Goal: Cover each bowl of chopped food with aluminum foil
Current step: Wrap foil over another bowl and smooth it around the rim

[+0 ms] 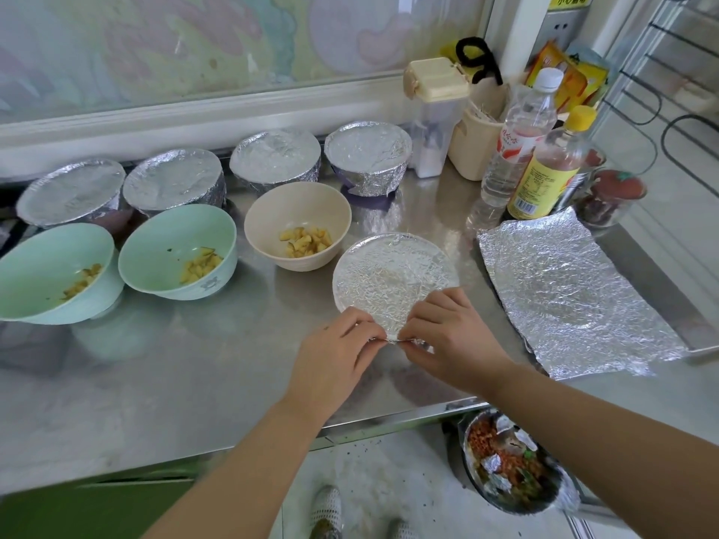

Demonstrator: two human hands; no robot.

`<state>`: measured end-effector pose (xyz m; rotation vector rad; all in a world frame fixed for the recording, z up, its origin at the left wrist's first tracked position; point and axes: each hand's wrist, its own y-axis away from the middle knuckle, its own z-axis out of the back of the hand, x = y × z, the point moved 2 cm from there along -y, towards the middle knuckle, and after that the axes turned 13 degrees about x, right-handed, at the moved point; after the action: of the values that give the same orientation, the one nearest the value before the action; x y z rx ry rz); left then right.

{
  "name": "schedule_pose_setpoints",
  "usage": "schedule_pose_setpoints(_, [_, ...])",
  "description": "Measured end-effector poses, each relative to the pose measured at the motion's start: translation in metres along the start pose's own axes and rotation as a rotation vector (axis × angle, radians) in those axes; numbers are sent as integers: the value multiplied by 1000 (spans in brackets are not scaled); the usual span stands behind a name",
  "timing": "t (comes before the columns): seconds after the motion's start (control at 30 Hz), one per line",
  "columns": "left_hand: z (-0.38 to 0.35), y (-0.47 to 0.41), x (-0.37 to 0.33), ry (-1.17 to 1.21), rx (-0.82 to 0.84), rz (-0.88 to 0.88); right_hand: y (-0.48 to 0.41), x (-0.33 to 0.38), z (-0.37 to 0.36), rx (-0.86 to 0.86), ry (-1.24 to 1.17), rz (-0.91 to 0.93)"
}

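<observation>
Foil-topped bowl (393, 274) sat on the steel counter (175, 375), its skin of foil stretched flat and crinkled across the mouth. Left grip (342, 344) and right grip (443, 336) met at the near rim of that bowl. The fingers of both were curled, and each pinched the foil's edge where it turned down. The fingertips were almost touching.

Behind and left of that bowl was a cream bowl (272, 212), uncovered, with chopped yellowish pieces inside. Further left of it were two green bowls (167, 243), also open. Well behind it, along the wall, stood four wrapped bowls (274, 155). Just right of it a spare foil sheet (572, 289) lay flat.

Reckoned five covered or nearly so, three to go.

Handling, as judged: the foil is thin and weightless, keeps any crease, and tears if dragged hard over a rim. Best taken at the edge only, then folded down and under the lip in short pinches around the circle. The bowl looked light and might skate on the steel, so one grip should steady it. The spare sheet should be lifted by two corners, not by the middle.
</observation>
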<state>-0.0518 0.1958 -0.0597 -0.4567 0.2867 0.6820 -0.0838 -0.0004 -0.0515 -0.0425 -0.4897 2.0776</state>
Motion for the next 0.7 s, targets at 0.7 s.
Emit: schedule_pose_setpoints(0.7, [4,5,12,18,42,11,14,-22,15,77,10,-17])
